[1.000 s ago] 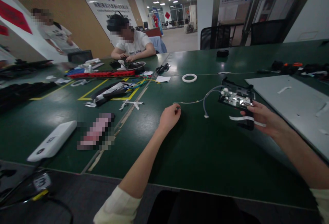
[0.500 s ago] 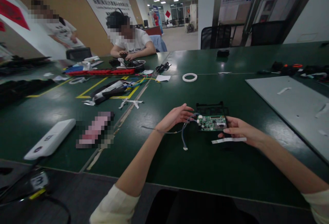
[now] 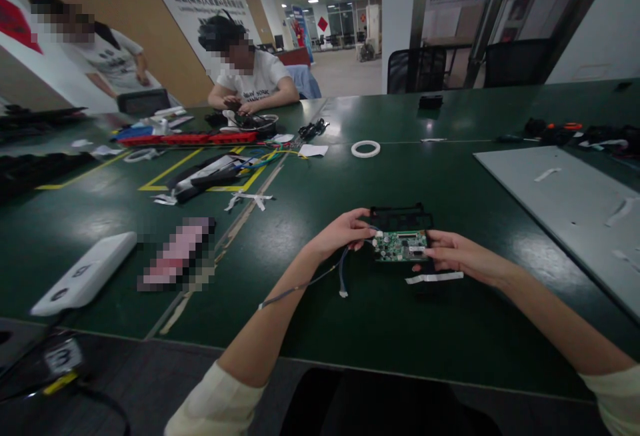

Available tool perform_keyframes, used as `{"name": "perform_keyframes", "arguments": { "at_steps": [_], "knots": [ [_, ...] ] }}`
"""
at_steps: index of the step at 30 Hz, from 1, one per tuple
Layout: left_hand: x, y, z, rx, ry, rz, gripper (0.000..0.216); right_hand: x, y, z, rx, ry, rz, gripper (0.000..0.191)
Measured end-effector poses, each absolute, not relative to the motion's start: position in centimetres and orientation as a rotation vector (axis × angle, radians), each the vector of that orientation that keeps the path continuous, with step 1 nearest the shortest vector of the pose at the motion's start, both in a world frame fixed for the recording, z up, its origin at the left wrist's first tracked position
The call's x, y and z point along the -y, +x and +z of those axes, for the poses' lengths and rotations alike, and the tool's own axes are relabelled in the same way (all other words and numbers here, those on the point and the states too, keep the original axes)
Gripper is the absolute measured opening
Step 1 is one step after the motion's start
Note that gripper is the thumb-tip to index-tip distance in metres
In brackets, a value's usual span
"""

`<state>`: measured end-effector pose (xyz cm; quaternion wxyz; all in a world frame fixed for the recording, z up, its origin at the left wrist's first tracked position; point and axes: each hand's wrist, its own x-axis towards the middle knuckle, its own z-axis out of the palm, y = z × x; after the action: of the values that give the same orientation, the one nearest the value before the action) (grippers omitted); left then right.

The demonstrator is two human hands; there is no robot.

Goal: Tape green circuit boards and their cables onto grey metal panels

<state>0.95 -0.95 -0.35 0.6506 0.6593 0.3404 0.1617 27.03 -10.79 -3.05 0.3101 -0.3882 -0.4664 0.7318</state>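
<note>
A green circuit board (image 3: 397, 246) is held by its right edge in my right hand (image 3: 460, 256), thumb on top and fingers behind. My left hand (image 3: 340, 233) is closed at the board's left end, pinching the grey cable (image 3: 343, 273) close to the white connector there. One cable branch hangs down to a small white plug, and another lies across my left forearm. A black plastic frame (image 3: 400, 211) shows just behind the board; whether the two are joined I cannot tell. In front of the board is a white strip (image 3: 435, 278).
A white power bank (image 3: 87, 273) and a blurred pink item (image 3: 177, 253) lie to the left. Farther back are a tape roll (image 3: 365, 149) and a dark device with wires (image 3: 210, 175). A grey panel (image 3: 555, 189) lies right. A co-worker (image 3: 255, 79) sits across the table.
My left hand has moved right and its fingers have closed on the cable at the board's connector. The right hand keeps its hold. The whole view has shifted slightly.
</note>
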Motion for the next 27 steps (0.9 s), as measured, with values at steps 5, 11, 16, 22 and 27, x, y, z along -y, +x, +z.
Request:
{"name": "perform_keyframes", "arguments": {
  "at_steps": [5, 11, 16, 22, 27],
  "knots": [
    [0.6, 0.9, -0.9, -0.767, 1.416, 0.446, 0.021, 11.0, 27.1, -2.9, 1.202, -0.979, 1.923, 0.054],
    [0.7, 1.0, -0.5, -0.795, 1.410, 0.433, 0.016, 11.4, 26.7, -2.7, 1.142, -0.917, 1.914, 0.054],
    [1.0, 1.3, -0.1, -0.808, 1.399, 0.456, 0.017, 11.3, 26.7, -2.7, 1.044, -0.914, 1.876, 0.049],
    [0.6, 0.7, 0.0, -0.795, 1.369, 0.503, 0.021, 11.5, 26.9, -2.6, 1.145, -0.922, 1.932, 0.060],
    [-0.1, 0.3, -0.3, -0.842, 1.326, 0.566, 0.019, 11.3, 27.7, -3.0, 1.214, -1.133, 1.821, 0.058]
  ]
}}
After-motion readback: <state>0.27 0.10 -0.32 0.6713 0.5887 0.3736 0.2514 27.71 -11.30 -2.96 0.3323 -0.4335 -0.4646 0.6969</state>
